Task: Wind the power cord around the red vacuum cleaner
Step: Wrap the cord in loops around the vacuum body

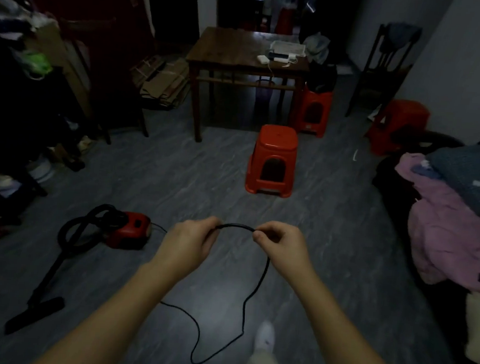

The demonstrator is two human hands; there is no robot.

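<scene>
Power cord [243, 317]: black, held up in a short arch between both hands at mid-frame; drops from the right hand, snakes over the grey floor [152, 180] in a loose loop, then passes out of sight under the left forearm.
Left hand [191, 242]: fingers curled, thumb and fingertips closed on the left end of the arch.
Right hand [279, 246]: fingers curled, thumb and forefinger pinching the right end of the arch.
Red vacuum cleaner [131, 230]: on the floor left of the left hand, near it but apart; thin stretch of cord leaving its right end toward that hand.
Hose [70, 228]: black, looped on and beside the vacuum's left side; joins a rigid tube ending in a floor nozzle [34, 315] flat at lower left.
Shoe [265, 339]: pale, at the bottom edge, just right of the cord's loop.
Nearest red stool [274, 155]: upright beyond the hands, well apart from cord and vacuum.
Wooden table [229, 49]: behind that stool, small white items on top; second red stool [316, 110] by its right leg, third red stool [401, 120] further right, near a dark chair [385, 67].
Flattened cardboard [166, 81]: leaning left of the table.
Clothes pile [453, 227]: pink and blue fabric heaped at the right edge.
Left edge: dark clutter, too dim to tell apart.
</scene>
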